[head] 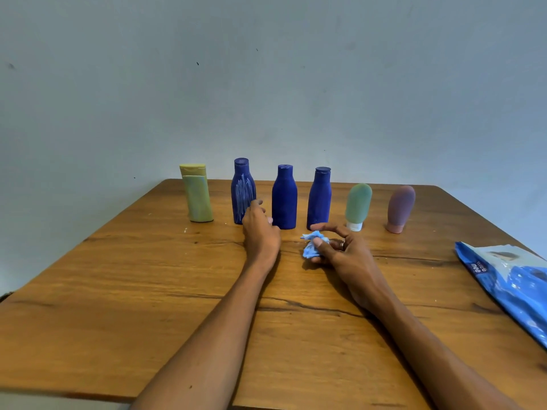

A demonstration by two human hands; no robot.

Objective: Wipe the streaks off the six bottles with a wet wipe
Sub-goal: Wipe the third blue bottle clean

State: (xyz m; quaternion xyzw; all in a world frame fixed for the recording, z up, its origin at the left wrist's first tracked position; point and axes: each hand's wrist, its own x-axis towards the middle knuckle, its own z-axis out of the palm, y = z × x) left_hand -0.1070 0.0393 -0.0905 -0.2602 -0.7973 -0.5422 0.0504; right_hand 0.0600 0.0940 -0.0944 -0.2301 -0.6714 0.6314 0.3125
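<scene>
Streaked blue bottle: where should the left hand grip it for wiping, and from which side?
Probably low on the body of the streaked bottle, from its right, where the left hand already is. It stands upright with white streaks facing the camera, so a side grip leaves them exposed to the wipe in the right hand.

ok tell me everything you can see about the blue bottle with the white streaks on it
The streaked blue bottle is dark blue, plastic-looking, with a narrow neck and a matching blue cap, shut. White streaks run mostly up and down its front. It stands upright on the wooden table, second from the left in the row. The left hand is at its lower right side, apparently touching it.
</scene>
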